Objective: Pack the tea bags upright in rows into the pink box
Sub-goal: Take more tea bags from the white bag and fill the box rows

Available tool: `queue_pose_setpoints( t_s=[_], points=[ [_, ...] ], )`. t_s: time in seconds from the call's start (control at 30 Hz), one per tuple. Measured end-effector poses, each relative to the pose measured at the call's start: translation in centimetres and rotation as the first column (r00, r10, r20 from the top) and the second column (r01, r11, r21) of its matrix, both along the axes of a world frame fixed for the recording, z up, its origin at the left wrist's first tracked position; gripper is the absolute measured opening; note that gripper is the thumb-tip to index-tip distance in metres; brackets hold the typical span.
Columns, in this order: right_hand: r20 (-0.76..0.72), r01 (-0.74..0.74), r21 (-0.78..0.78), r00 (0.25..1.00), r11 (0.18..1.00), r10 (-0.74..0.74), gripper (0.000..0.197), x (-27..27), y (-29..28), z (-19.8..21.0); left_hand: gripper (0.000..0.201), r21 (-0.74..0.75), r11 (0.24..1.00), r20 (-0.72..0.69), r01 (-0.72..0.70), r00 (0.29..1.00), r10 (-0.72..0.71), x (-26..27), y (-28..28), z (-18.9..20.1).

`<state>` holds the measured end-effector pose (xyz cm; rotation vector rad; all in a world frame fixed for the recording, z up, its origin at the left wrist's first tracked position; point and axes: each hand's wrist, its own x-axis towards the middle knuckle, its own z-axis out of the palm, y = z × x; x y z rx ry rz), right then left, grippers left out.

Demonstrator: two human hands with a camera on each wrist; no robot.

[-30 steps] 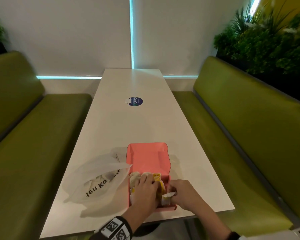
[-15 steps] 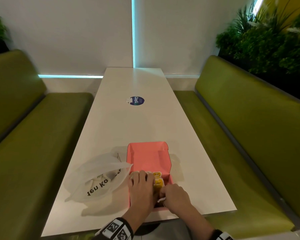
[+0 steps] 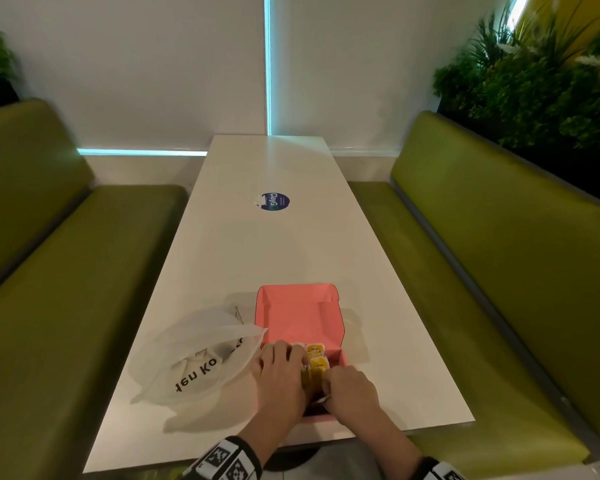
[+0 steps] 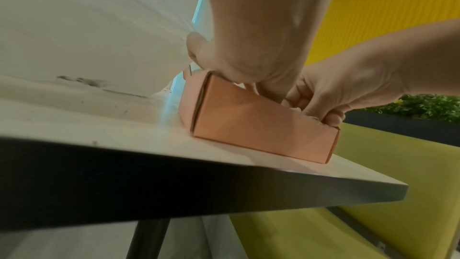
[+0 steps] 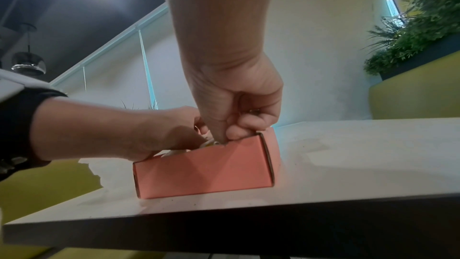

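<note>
While yellow tea bags [image 3: 316,356] stand in the pink box [image 3: 300,317] near the counter [image 3: 257,254] edge, both hands reach inside: left hand [image 3: 279,379] curled over them, right hand [image 3: 352,389] pinching one. A plastic bag [image 3: 201,355] lies beside the box.

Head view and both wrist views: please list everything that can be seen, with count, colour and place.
pink box: one, pink, lid open, near end of the table.
tea bags: yellow, at least two visible, standing in the box's far right part; the rest hidden by hands.
plastic bag: one, white with dark letters, left of the box.
sticker: one, dark blue, round, mid-table.
table: one, white, long.
benches: two, green, either side.
plants: green, behind the right bench and far left.
left hand: in the box, on the bags.
right hand: curled at the box's near right corner.
</note>
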<state>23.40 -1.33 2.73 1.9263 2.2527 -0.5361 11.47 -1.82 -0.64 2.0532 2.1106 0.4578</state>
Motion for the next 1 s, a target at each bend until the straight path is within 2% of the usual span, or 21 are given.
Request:
queue_pose_setpoints(
  t_s=[0.1,0.3,0.4,0.47,0.6,0.7,0.77,0.83,0.87,1.0],
  points=[
    [0.007,-0.002,-0.032,1.0,0.999,0.002,0.019,-0.1,0.2,0.4,0.041,0.046,0.999,0.009,-0.002,1.0,0.002,-0.5,-0.2,0.2],
    [0.039,0.023,-0.065,0.999,0.998,-0.021,0.02,-0.4,0.8,0.3,0.037,0.033,0.999,0.085,0.007,0.996,-0.01,-1.0,-0.2,0.3],
    [-0.026,0.046,-0.062,0.998,0.997,-0.048,0.024,-0.2,1.0,0.6,0.038,0.111,0.992,0.185,0.062,0.979,-0.081,-1.5,-0.2,0.0],
    [-0.089,0.055,-0.034,0.994,0.998,-0.058,0.028,0.0,1.3,0.8,0.047,0.189,0.976,0.234,0.113,0.96,-0.156,-2.3,-0.4,-0.8],
    [-0.071,0.028,-0.017,0.997,0.999,-0.029,0.025,0.5,1.5,1.3,0.055,0.23,0.953,0.214,0.196,0.945,-0.246,-3.2,-0.9,-2.6],
    [-0.047,0.0,-0.065,0.999,0.998,-0.003,0.023,0.5,1.3,1.7,0.045,0.266,0.938,0.172,0.224,0.946,-0.275,-3.2,-1.0,-2.9],
    [-0.047,-0.028,-0.104,0.999,0.994,0.023,0.015,0.1,1.0,1.9,0.036,0.274,0.933,0.136,0.232,0.951,-0.276,-2.9,-1.2,-2.8],
    [-0.044,-0.048,-0.102,0.998,0.994,0.044,0.004,-0.3,0.5,1.9,0.028,0.29,0.929,0.107,0.228,0.957,-0.269,-2.8,-1.5,-3.2],
    [-0.05,-0.048,-0.083,0.998,0.995,0.044,0.007,-0.5,0.2,1.9,0.027,0.29,0.93,0.105,0.227,0.958,-0.267,-2.8,-1.5,-3.6],
    [-0.102,-0.015,0.019,0.995,1.0,0.017,0.023,-0.6,-0.7,2.0,0.051,0.225,0.955,0.145,0.191,0.963,-0.227,-3.1,-1.5,-4.6]
  ],
)
